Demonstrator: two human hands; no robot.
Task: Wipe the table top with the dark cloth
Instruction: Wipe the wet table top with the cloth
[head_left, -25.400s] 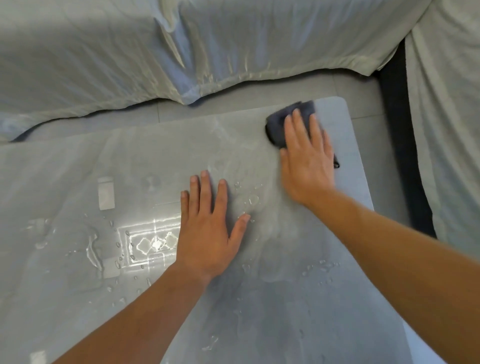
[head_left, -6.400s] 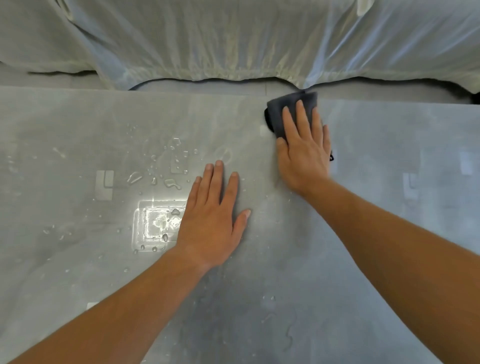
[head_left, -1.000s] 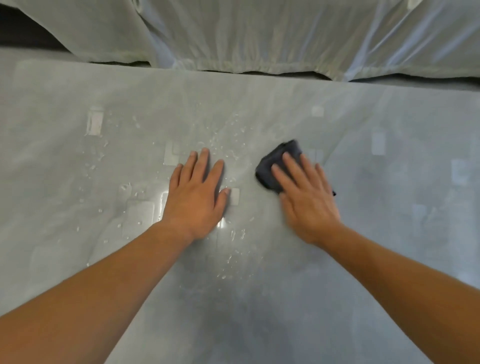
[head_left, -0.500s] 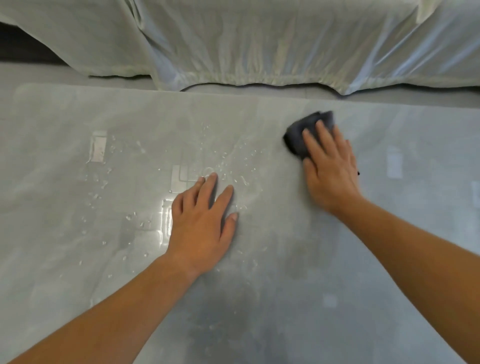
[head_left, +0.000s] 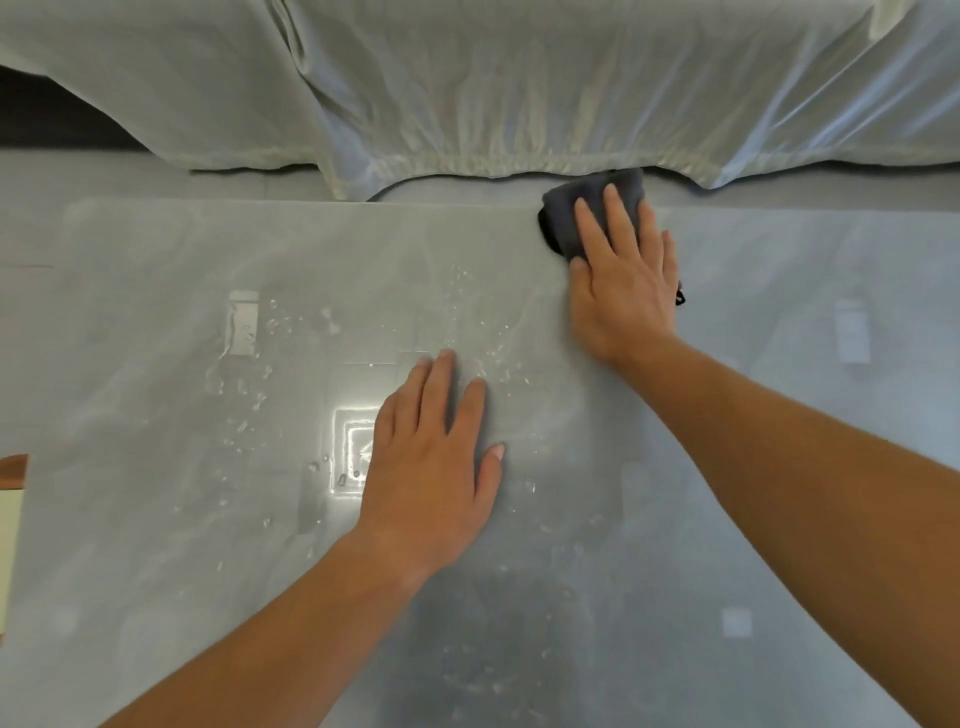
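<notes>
A person's right hand (head_left: 623, 291) presses flat on a dark grey cloth (head_left: 582, 208) at the far edge of a pale grey worktop (head_left: 156, 519), fingers spread and extended over the fabric rather than curled around it; the grip is an open palm bearing down, not a closed hold. The cloth is bunched beneath the fingers, its far end reaching past the worktop's edge toward the draped white sheet (head_left: 519, 88) that covers the furniture behind. A small dark corner of the cloth shows at the outer side of the hand, near the wrist.

The left hand (head_left: 431, 467) lies palm down and empty on the worktop, nearer the camera and left of the cloth, well apart from it, fingers together and thumb out to the side.

Water droplets (head_left: 467, 322) are scattered across the surface between and around the two hands, with more beads left of the left hand. A bright reflected light patch (head_left: 353, 447) glares on the glossy top just beside the left hand's knuckles. A strip of grey floor (head_left: 156, 176) shows between the worktop and the sheet.
</notes>
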